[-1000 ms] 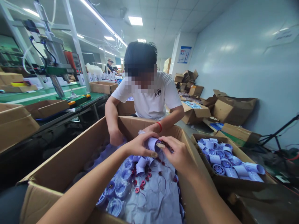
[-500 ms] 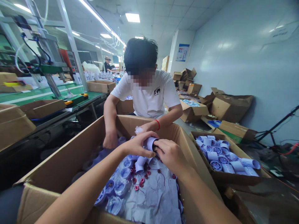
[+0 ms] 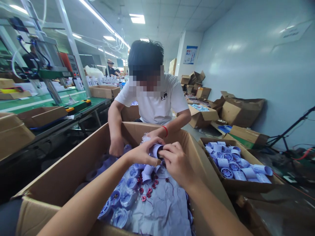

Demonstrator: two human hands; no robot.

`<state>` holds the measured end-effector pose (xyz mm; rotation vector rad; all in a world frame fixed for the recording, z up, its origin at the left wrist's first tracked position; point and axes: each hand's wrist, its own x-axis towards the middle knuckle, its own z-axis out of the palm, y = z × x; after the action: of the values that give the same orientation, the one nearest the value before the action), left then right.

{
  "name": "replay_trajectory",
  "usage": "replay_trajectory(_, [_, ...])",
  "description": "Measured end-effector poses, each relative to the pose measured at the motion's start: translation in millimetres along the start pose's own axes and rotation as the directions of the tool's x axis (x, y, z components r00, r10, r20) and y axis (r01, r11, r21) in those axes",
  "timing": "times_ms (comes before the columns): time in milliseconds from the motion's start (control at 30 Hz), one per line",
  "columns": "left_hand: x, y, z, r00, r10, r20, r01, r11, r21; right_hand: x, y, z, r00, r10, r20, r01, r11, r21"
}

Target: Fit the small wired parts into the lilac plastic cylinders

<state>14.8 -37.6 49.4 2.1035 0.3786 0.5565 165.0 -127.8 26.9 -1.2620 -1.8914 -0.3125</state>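
My left hand [image 3: 144, 152] is wrapped round a short lavender plastic tube [image 3: 156, 149], its dark open end facing right. At that opening, the fingers of my right hand [image 3: 177, 162] are pinched together; what they hold, if anything, is hidden. Below both hands lies a crumpled sheet of paper [image 3: 159, 203] inside a large cardboard box [image 3: 71, 170]. Several small red round parts with thin wires [image 3: 148, 192] rest on the paper. Lavender housings, some in clear plastic wrap [image 3: 126, 197], fill the box's left side. Another lavender piece [image 3: 147, 173] sits just under my left hand.
Across the box a co-worker in a white shirt [image 3: 155, 101] reaches both hands into it. To the right stands a carton [image 3: 246, 186] of lavender housings. A green workbench [image 3: 83, 108] with a press machine [image 3: 46, 65] is on the left, and a black tripod [image 3: 287, 134] at far right.
My right fingers have shifted slightly at the tube's opening, and their knuckles are bent higher. My left hand still grips the tube. The whole view has moved a little.
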Motion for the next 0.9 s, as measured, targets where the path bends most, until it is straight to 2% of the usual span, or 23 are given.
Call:
replay_trajectory(100, [-0.6, 3.2, 1.3, 0.999, -0.027, 0.032, 0.027, 1.000, -0.007, -0.5, -2.5, 0.7, 0.997, 0.071, -0.013, -0.071, 0.997, -0.026])
replay_trajectory(200, [-0.2, 1.9, 1.3, 0.998, -0.045, 0.049, 0.047, 0.998, -0.051, -0.9, -2.8, 2.2, 0.986, 0.168, -0.009, -0.167, 0.982, 0.088])
replay_trajectory(333, [1.1, -5.4, -0.6, 0.995, -0.066, 0.081, 0.076, 0.989, -0.130, 0.0, -1.8, 6.2, 0.932, 0.362, 0.010, -0.350, 0.894, 0.279])
replay_trajectory(433, [1.7, -9.9, -1.5, 0.991, -0.079, 0.109, 0.095, 0.984, -0.149, 0.9, 0.1, 8.5, 0.884, 0.455, 0.105, -0.459, 0.803, 0.381])
replay_trajectory(567, [2.9, -14.2, -0.9, 0.991, -0.079, 0.109, 0.097, 0.981, -0.169, 1.0, 3.7, 8.6, 0.836, 0.487, 0.252, -0.544, 0.682, 0.488])
replay_trajectory(700, [4.3, -21.0, -1.0, 0.986, -0.102, 0.130, 0.126, 0.972, -0.199, 1.4, 6.1, 7.7, 0.811, 0.472, 0.345, -0.580, 0.567, 0.585])
replay_trajectory(767, [4.6, -23.5, -1.0, 0.985, -0.106, 0.137, 0.134, 0.967, -0.218, 1.5, 6.8, 9.3, 0.804, 0.483, 0.347, -0.586, 0.541, 0.603])
replay_trajectory(900, [4.9, -18.8, 4.5, 0.989, -0.108, 0.102, 0.131, 0.958, -0.257, 0.1, 6.9, 16.8, 0.793, 0.549, 0.265, -0.586, 0.566, 0.580])
